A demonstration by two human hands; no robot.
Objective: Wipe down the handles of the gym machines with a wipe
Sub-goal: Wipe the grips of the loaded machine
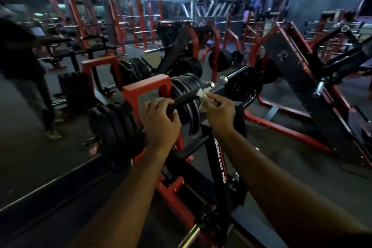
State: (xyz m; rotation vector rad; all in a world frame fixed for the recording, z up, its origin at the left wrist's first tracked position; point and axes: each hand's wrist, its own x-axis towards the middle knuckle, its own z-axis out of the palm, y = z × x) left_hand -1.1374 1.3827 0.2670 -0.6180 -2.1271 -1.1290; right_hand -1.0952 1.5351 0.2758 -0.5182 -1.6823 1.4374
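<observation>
Item: machine handle [186, 99], black rubber grip on a bar slanting up and away to the right, ending in a chrome cap [211, 85]; it sits in front of the stacked black weight plates [187, 94] and beside the red frame post [147, 90]. Left hand [161, 120]: fingers curled over the lower, near end of the grip, holding it firmly, apparently to steady the bar so it does not swing or turn under rubbing. Right hand [218, 109]: thumb and fingers pinching a crumpled white wipe [203, 96], which is pressed to the upper part of the grip just below the chrome cap; part of the wipe hangs loose under the bar. Likely reason for the split: one hand anchors low, leaving the upper stretch free for the cloth to cover. Judged stage: wiping under way at the far end of this handle; the section under the left hand is covered and probably needs that hand shifted before it can be cleaned. Second handle [235, 73], black with its own chrome end, lies just beyond to the right, untouched by either hand. Surroundings: a black upright with white lettering [216, 159] below the wrists, more red-and-black machines behind, a person [22, 66] standing at far left
</observation>
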